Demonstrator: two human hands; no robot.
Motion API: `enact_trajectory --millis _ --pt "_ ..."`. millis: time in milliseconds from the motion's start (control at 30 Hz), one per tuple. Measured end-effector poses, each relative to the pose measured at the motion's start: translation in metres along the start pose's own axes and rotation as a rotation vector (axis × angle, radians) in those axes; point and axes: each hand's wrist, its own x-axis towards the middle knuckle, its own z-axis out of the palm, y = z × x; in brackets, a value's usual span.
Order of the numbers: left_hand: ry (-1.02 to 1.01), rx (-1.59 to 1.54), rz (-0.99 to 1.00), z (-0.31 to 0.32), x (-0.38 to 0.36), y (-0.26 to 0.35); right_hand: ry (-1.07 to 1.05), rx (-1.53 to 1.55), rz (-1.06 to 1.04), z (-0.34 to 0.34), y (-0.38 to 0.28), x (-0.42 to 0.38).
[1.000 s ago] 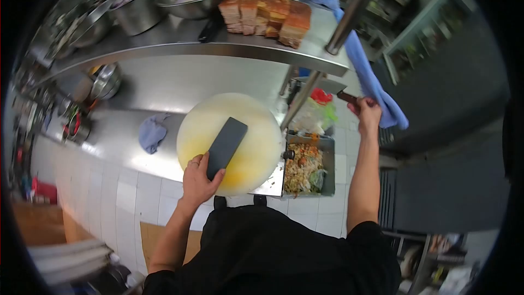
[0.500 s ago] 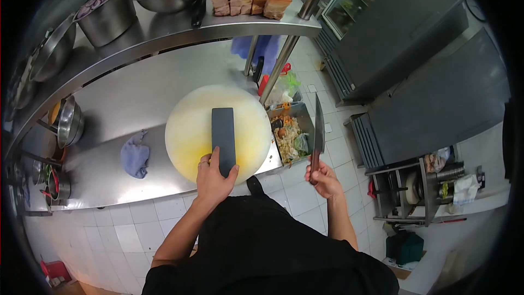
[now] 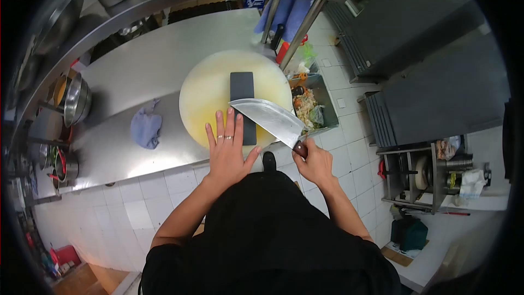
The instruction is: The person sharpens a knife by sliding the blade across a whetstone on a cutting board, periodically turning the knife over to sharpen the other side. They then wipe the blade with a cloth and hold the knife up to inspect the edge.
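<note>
Knife (image 3: pixel 270 119) angled across dark block (image 3: pixel 242 85), clasped in right hand (image 3: pixel 315 162) — left hand (image 3: pixel 227 150) spread just beside

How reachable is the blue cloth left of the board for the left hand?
Likely yes: the left hand is spread open, with only board and bare counter between it and the blue cloth.

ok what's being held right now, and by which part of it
The right hand holds the knife by its brown handle. The left hand is spread, grasping nothing, some fingers over the dark block.
</note>
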Motion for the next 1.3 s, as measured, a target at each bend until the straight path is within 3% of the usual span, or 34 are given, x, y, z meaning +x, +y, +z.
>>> enact_trajectory --millis 167,267,500,700,867,967,1067,1100,1200,1300 --pt "-0.081 0.078 -0.012 0.019 -0.006 -0.006 -0.019 0.028 -0.154 0.004 0.005 0.011" --pt "-0.059 0.119 -0.019 0.022 -0.008 -0.004 -0.119 -0.161 -0.29 0.003 0.007 0.015" --pt "-0.127 0.091 -0.052 0.022 -0.002 0.002 -0.265 -0.182 -0.283 -0.003 0.01 0.012" --pt "-0.245 0.022 0.03 0.02 -0.015 0.032 -0.385 -0.26 -0.131 -0.026 0.026 -0.043" --pt "-0.148 0.26 -0.051 0.032 0.077 -0.027 -0.153 -0.222 -0.224 0.008 -0.014 0.06" --pt "-0.211 0.282 -0.036 0.033 0.078 -0.022 -0.206 -0.247 -0.18 0.006 -0.01 0.055" --pt "-0.263 0.142 0.004 0.024 0.007 0.025 -0.43 -0.277 -0.087 -0.029 0.007 -0.012" --pt "-0.28 0.037 -0.008 0.018 -0.006 0.037 -0.412 -0.251 -0.13 -0.028 0.024 -0.033" --pt "-0.205 0.087 0.011 0.027 0.005 0.019 -0.303 -0.249 -0.202 -0.019 0.017 -0.004" --pt "-0.072 0.314 -0.091 0.03 0.078 -0.041 -0.203 -0.238 -0.282 0.007 -0.015 0.103"
